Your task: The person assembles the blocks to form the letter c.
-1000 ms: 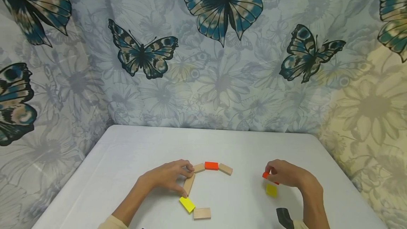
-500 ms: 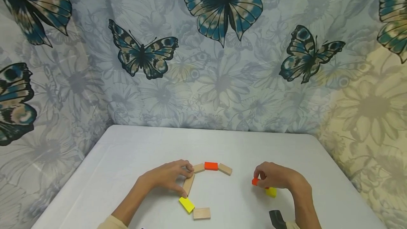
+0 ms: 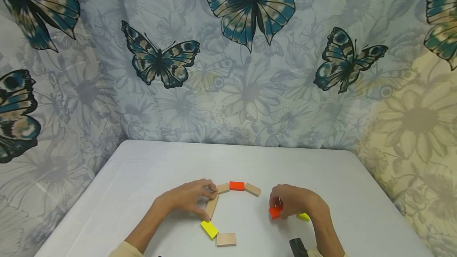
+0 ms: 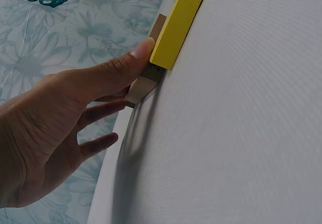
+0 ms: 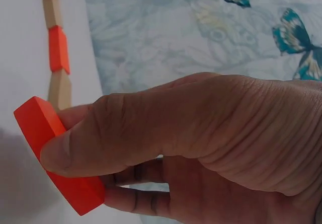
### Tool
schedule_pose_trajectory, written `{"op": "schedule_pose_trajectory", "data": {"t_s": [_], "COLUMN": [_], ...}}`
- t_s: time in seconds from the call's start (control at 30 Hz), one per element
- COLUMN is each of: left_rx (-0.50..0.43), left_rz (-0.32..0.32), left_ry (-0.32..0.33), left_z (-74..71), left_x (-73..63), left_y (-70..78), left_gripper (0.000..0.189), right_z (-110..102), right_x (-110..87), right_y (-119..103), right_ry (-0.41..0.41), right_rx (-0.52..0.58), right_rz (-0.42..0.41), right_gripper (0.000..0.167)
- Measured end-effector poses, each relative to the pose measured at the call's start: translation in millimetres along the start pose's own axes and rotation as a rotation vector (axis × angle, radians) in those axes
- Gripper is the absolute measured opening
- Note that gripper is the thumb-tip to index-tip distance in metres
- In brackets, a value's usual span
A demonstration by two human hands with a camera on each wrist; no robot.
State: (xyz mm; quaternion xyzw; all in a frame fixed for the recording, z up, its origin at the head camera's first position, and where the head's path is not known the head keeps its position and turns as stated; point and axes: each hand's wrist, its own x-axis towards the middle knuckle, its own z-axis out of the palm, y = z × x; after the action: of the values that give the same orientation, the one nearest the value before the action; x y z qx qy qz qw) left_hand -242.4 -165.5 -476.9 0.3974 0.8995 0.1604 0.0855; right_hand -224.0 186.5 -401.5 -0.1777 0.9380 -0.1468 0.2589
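Note:
In the head view, my left hand (image 3: pixel 189 197) spans a plain wooden block (image 3: pixel 212 207), thumb at its near end and fingers at its far end. A yellow block (image 3: pixel 209 229) adjoins that near end, beside my thumb. My right hand (image 3: pixel 296 200) pinches a red block (image 3: pixel 275 212) to the right of the curved row. The right wrist view shows the thumb across the broad face of this red block (image 5: pixel 35 116), which is tilted, with fingers partly hidden behind it. In the left wrist view, the thumb tip lies right by the yellow block (image 4: pixel 177 30).
The curved row goes on with a plain block (image 3: pixel 223 188), a red block (image 3: pixel 237 186) and another plain block (image 3: pixel 252 189) at the far side. Nearest the person lies a plain block (image 3: pixel 226 239). A loose yellow block (image 3: pixel 304 217) sits behind the right wrist on the white table (image 3: pixel 160 162).
My right hand has carried the red block left and nearer the person, past the loose yellow block towards the row. The left hand and the row have stayed put.

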Motion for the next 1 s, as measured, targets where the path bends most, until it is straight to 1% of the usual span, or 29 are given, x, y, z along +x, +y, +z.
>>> {"op": "schedule_pose_trajectory", "data": {"t_s": [0.13, 0.23, 0.37, 0.57, 0.7, 0.83, 1.0], "left_rx": [-0.001, -0.003, -0.005, -0.011, -0.008, -0.003, -0.008], "left_rz": [0.002, -0.002, -0.009, -0.020, -0.020, -0.018, -0.014], "left_ry": [0.003, -0.001, -0.003, 0.003, 0.008, 0.012, 0.016], "left_z": [-0.6, -0.6, -0.7, -2.2, -2.4, -2.0, -0.9], "left_x": [-0.4, -0.8, -0.8, -0.6, -0.7, -0.8, -0.8], "left_y": [0.6, 0.8, 1.3, 3.5, 3.6, 2.4, 0.9], "left_gripper": [0.070, 0.070, 0.070, 0.072, 0.072, 0.073, 0.073], "right_z": [6, 12, 20, 30, 35, 38, 36], "right_x": [5.7, 10.4, 16.8, 25.9, 29.3, 30.7, 31.0], "right_y": [-12, -20, -30, -43, -50, -55, -53], "right_ry": [-0.041, -0.074, -0.106, -0.148, -0.172, -0.192, -0.189], "right_rx": [-0.011, -0.019, -0.067, -0.130, -0.150, -0.147, -0.124], "right_rz": [-0.034, -0.035, -0.024, -0.045, -0.069, -0.091, -0.075], "right_gripper": [0.027, 0.028, 0.031, 0.033, 0.035, 0.035, 0.039]}}
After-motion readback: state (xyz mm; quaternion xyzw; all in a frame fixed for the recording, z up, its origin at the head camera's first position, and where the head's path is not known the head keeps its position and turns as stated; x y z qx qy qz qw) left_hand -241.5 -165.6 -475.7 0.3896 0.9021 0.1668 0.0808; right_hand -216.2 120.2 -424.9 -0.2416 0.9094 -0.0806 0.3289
